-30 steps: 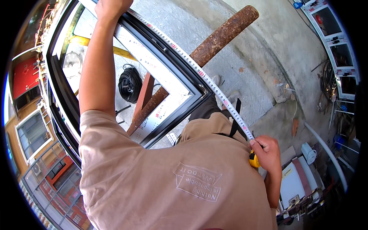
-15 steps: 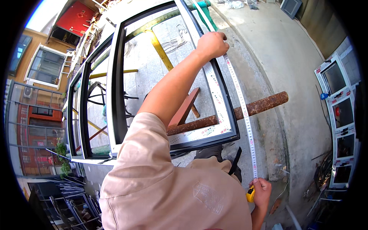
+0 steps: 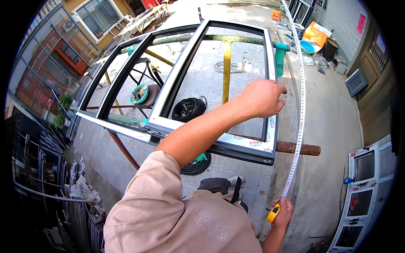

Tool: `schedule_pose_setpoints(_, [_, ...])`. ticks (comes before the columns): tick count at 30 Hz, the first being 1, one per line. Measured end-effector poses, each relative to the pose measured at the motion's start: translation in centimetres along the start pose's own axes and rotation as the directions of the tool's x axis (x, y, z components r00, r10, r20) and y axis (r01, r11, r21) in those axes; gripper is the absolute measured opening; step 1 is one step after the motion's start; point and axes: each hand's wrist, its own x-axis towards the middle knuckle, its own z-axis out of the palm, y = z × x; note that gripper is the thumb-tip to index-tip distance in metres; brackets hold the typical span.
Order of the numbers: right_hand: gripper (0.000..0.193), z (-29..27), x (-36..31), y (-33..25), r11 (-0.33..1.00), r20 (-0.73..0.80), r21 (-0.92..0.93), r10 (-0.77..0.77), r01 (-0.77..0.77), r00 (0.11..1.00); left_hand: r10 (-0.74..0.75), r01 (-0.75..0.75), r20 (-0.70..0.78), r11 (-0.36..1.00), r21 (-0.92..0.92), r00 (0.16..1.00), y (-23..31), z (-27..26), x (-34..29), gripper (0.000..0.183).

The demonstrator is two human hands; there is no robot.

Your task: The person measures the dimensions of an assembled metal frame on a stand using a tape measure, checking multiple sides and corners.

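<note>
My right hand [image 3: 285, 212], low on the right, is closed around a yellow tape measure [image 3: 273, 213]. Its long white blade [image 3: 301, 111] runs out from there past the right side of a large black-and-white window frame [image 3: 249, 143] and on to the top of the view. My left hand [image 3: 265, 98] hovers over the frame's right side member. Its fingers are loosely curled, with a gap between thumb and forefinger. Nothing shows in it, and the blade passes a little to its right, apart from it.
The frame rests on a rusty pipe [image 3: 297, 148] and a green pipe [image 3: 249, 39]. Beneath it are a black coiled bundle [image 3: 188, 109] and a stool with a teal basket [image 3: 139, 93]. White-framed windows [image 3: 358, 185] lean at the right; metal profiles [image 3: 42, 143] stand at the left.
The view has swung, showing more of the yard ahead. My left hand, earlier right by the tape blade, is now apart from it. My right hand keeps hold of the tape measure.
</note>
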Motion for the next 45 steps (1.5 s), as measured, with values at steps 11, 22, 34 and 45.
schedule_pose_setpoints(11, [0.048, 2.5, -0.4, -0.8, 0.998, 0.022, 0.06, 0.01, -0.011, 1.0, -0.119, 0.071, -0.081, 0.894, -0.442, 0.99, 0.7, -5.2, -21.1, 0.028])
schedule_pose_setpoints(22, [0.048, 11.4, -0.1, -1.2, 0.987, 0.043, 0.14, -0.09, 0.083, 0.995, -0.031, -0.136, -0.272, 0.808, -0.573, 0.962, -7.1, -7.1, -30.8, 0.025])
schedule_pose_setpoints(34, [0.049, 28.9, 3.0, -6.0, 0.936, 0.221, 0.156, -0.345, 0.316, 0.912, -0.299, 0.01, -0.557, 0.887, -0.462, 0.775, -20.4, -12.7, -43.0, 0.019])
schedule_pose_setpoints(45, [0.049, 35.3, 5.5, -7.4, 0.936, 0.245, 0.055, -0.351, 0.349, 0.904, -0.467, 0.32, -0.505, 0.879, -0.353, 0.726, -27.2, -8.7, -43.3, 0.015])
